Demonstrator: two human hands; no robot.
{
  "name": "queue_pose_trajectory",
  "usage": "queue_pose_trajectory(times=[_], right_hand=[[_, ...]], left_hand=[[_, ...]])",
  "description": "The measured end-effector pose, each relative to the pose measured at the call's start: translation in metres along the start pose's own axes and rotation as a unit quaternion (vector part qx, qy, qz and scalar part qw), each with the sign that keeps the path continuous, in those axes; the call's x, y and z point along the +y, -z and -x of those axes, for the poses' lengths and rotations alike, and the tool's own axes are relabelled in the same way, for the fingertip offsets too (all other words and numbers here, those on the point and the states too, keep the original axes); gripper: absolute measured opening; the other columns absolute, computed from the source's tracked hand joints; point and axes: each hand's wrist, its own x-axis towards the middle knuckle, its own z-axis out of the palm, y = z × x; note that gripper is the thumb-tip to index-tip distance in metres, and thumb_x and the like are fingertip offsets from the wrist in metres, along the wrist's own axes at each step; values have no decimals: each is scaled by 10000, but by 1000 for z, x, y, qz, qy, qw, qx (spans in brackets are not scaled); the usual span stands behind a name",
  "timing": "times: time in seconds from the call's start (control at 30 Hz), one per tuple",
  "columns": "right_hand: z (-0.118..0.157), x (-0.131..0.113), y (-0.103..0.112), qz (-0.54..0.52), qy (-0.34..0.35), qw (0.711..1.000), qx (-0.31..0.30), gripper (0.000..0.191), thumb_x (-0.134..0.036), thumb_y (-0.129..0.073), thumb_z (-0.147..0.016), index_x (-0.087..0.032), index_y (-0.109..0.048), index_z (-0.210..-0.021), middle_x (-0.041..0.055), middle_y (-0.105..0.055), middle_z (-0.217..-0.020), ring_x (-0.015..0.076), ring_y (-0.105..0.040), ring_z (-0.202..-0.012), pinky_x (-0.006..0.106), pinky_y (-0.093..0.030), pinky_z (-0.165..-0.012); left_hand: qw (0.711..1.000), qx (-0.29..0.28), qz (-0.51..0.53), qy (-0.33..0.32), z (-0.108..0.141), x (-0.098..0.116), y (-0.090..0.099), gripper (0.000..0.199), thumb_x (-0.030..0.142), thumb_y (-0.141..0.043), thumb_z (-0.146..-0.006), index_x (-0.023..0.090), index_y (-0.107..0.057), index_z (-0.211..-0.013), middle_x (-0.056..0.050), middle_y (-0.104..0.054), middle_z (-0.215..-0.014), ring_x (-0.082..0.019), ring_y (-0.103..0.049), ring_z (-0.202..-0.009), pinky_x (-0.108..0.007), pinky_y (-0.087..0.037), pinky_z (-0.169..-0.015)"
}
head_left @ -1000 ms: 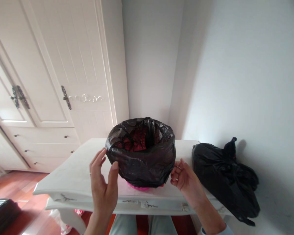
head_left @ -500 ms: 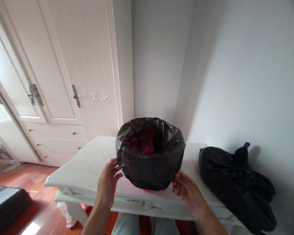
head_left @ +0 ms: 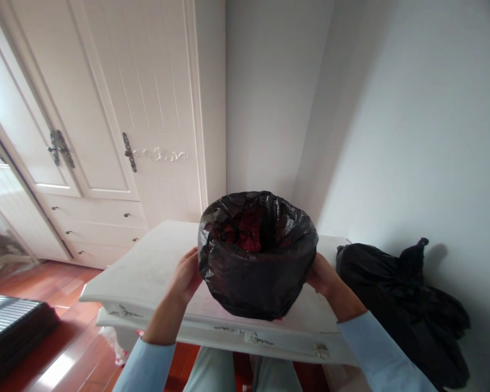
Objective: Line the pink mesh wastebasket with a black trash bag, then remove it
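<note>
A round bin lined with a black plastic bag (head_left: pixel 257 277) stands on a white table (head_left: pixel 163 250). The bag is folded out over the rim, and red shows through inside; a bit of pink shows under its lower edge. My left hand (head_left: pixel 188 274) is against the bin's left side, its fingertips hidden behind the bag. On the right side my right hand (head_left: pixel 322 275) does the same, fingers tucked behind the bag. Both hands hold the bin between them.
A full, knotted black bag (head_left: pixel 404 305) lies at the table's right end against the wall. Behind at the left stands a white wardrobe (head_left: pixel 163 98). A dark ridged object (head_left: pixel 16 332) is on the red floor at lower left.
Both hands have moved up and further round the bin's sides, from pinching the bag's lower edge to holding the sides. My sleeves now show. The view has shifted slightly.
</note>
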Motion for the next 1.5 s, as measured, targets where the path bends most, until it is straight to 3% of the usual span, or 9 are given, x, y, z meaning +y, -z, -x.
queue_pose_trajectory(times=[0.3, 0.47, 0.6, 0.73, 0.8, 0.9, 1.17, 1.37, 1.5], right_hand=[[3, 40, 18, -28, 19, 999, 33, 326, -395, -865, -578, -174, -720, -769, 48, -754, -764, 186, -665, -668, 298, -537, -630], [20, 24, 25, 22, 170, 971, 169, 422, -506, -823, -650, -187, -696, -896, 43, -722, -916, 183, -649, -792, 271, -519, -632], [60, 21, 8, 111, 447, 849, 257, 308, -341, -739, -838, -211, -655, -1104, 41, -665, -1044, 142, -642, -870, 248, -519, -727], [89, 40, -7, 346, 665, 660, 59, 360, -73, -641, -839, -205, -615, -1174, 73, -665, -1025, 184, -655, -925, 311, -557, -776], [89, 54, -7, 479, 639, 599, -60, 300, -72, -609, -860, -196, -636, -1132, 76, -700, -964, 197, -667, -888, 330, -570, -768], [79, 73, 3, 586, 518, 606, -147, 191, -121, -541, -937, -204, -685, -1030, 55, -737, -906, 188, -689, -810, 332, -573, -755], [95, 26, 13, 527, 501, 674, -127, 207, -98, -592, -922, -217, -691, -1061, 20, -713, -834, 131, -692, -743, 201, -564, -669], [108, -60, -32, 518, 620, 582, -87, 339, -112, -567, -927, -183, -602, -1256, 121, -660, -1158, 214, -645, -1080, 338, -546, -929], [92, -71, -53, 639, 570, 499, -135, 382, -357, -602, -970, -162, -577, -1297, 121, -685, -1192, 233, -634, -1103, 377, -521, -959]], left_hand=[[997, 65, -27, 15, -3, -34, 29, 375, 318, -853, -592, 120, -641, -829, 2, -640, -675, -94, -557, -536, -204, -457, -487], [933, 137, -170, -286, 25, -22, 17, 421, 513, -628, -885, 195, -646, -1159, -69, -657, -1170, -186, -647, -1054, -254, -516, -764], [769, 70, -268, -576, 66, -37, 8, 529, 307, -579, -940, 243, -471, -1454, -133, -507, -1422, -286, -527, -1327, -468, -489, -1046], [639, -8, -374, -672, 87, -72, 9, 552, 130, -596, -862, 225, -529, -1402, -141, -533, -1326, -293, -589, -1219, -511, -557, -993], [621, -38, -434, -652, 87, -83, 10, 413, 81, -573, -853, 188, -622, -1249, -134, -604, -1161, -259, -641, -1052, -427, -623, -853], [652, -90, -479, -580, 81, -87, 12, 290, 72, -492, -899, 168, -648, -1125, -112, -662, -1004, -221, -684, -880, -332, -643, -704], [659, -30, -453, -600, 98, -35, 18, 253, 2, -587, -843, 156, -655, -1031, -50, -643, -923, -140, -656, -784, -241, -570, -633], [549, -133, -481, -670, 89, 39, -30, 465, 149, -590, -873, 58, -545, -1327, -207, -598, -1328, -351, -534, -1321, -583, -428, -1102], [471, -244, -535, -657, 70, 56, -47, 422, 193, -615, -902, 35, -564, -1290, -185, -653, -1225, -283, -586, -1243, -525, -431, -1132]])
